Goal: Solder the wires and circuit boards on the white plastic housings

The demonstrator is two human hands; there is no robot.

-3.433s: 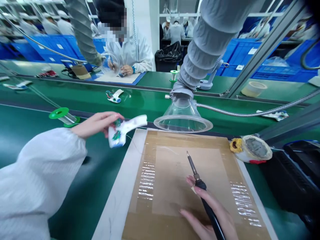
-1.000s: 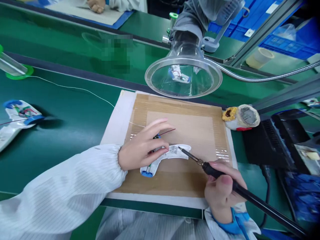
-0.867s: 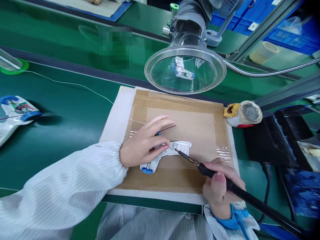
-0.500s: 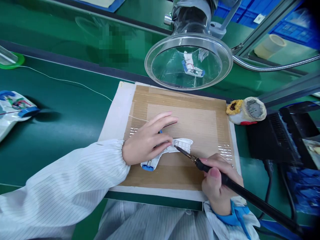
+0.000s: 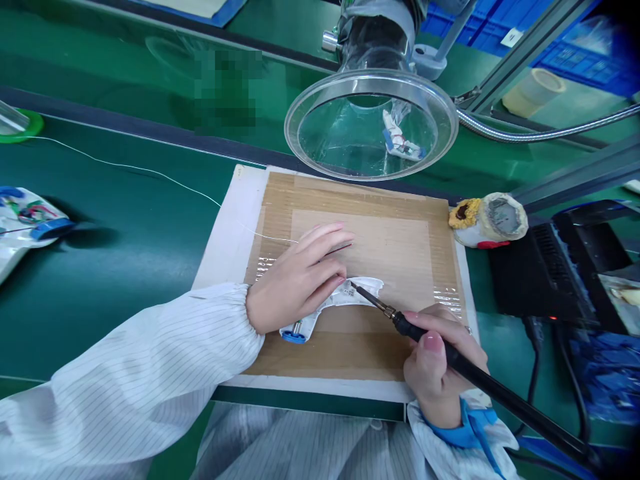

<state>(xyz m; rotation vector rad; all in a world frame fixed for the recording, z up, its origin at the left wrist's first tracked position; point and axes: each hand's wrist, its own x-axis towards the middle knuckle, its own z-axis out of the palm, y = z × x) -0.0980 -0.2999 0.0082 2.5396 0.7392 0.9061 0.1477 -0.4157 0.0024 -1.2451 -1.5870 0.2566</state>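
On the cardboard-topped board lies a white plastic shell (image 5: 367, 288) with a blue round end piece (image 5: 293, 337). My left hand (image 5: 303, 277) rests over it, thumb and index finger pinched near the iron's tip. A thin solder wire (image 5: 250, 230) runs from the far left in under that hand; its end is hidden by the fingers. A short dark wire (image 5: 340, 249) shows beside the other fingers. My right hand (image 5: 445, 367) grips a black soldering iron (image 5: 400, 322) like a pen, its tip at the shell's inner side close to my left fingertips.
Above the board (image 5: 360, 363) hangs a clear round hood (image 5: 370, 127). At right stand a tip-cleaning pot (image 5: 505, 220) and a black soldering station (image 5: 540, 273). Another white shell (image 5: 30, 220) with wires lies left, below a green-rimmed spool (image 5: 25, 127).
The view has shifted slightly. The iron's tip has moved a little up along the shell, near my left fingertips. Both hands keep nearly the same pose, and a red light now shows on the station.
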